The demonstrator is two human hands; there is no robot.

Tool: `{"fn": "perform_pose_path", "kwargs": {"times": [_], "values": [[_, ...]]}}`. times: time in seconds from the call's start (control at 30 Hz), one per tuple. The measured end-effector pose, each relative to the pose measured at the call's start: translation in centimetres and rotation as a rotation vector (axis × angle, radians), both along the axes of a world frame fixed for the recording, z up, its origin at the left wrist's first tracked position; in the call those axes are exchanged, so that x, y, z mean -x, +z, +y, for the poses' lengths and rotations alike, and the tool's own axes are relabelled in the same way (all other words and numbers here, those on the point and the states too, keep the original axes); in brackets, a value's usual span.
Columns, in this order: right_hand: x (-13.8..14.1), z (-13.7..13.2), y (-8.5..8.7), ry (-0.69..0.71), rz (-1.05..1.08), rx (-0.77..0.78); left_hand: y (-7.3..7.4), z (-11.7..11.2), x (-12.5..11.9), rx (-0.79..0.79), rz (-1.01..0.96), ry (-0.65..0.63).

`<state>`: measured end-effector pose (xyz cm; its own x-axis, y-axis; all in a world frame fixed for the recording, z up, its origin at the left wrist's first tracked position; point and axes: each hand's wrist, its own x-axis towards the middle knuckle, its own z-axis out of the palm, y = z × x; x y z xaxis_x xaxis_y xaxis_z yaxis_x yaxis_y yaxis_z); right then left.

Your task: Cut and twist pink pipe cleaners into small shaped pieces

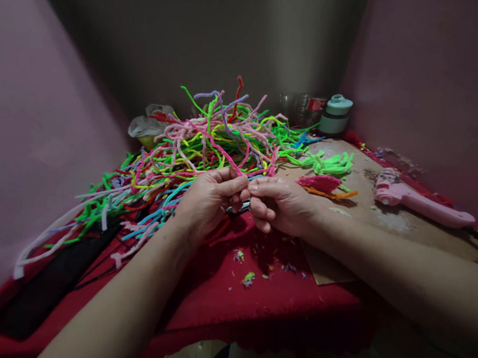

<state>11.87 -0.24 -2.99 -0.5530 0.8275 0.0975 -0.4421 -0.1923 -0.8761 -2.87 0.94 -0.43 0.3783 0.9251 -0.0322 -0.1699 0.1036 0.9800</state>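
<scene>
My left hand (211,197) pinches a bright pink pipe cleaner (222,151) between thumb and fingers. The strand runs up and away from the fingertips over the heap. Fingertips of my right hand (280,200) are pinched together against those of the left, at the strand's near end, which they hide. Right behind both hands lies a large tangled heap of pipe cleaners (186,144) in pink, green, yellow, blue, white and red. Beneath the hands spreads a red tablecloth (215,296) with small fuzzy scraps (249,277) on it.
A pink hot glue gun (425,200) rests on a brown board (368,191) at right, near a bundle of green pipe cleaners (331,163). A teal-lidded bottle (336,114) and a clear plastic container (303,107) stand behind. A black flat item (53,287) lies left.
</scene>
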Motion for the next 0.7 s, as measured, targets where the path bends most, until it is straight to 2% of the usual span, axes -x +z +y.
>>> {"fn": "perform_pose_path", "kwargs": {"times": [0.07,0.13,0.33,0.7], "values": [[0.07,-0.16,0.08,-0.114,-0.092,-0.096,0.04,-0.16,-0.33,-0.035,0.016,0.07],[0.14,-0.34,0.21,-0.189,-0.166,-0.163,0.16,-0.2,-0.41,-0.044,0.026,0.076],[0.23,-0.43,0.17,-0.263,-0.156,-0.165,0.36,0.22,0.14,-0.012,0.01,0.048],[0.23,0.12,-0.31,-0.213,-0.047,-0.047,-0.25,0.06,0.01,-0.037,0.076,0.035]]}}
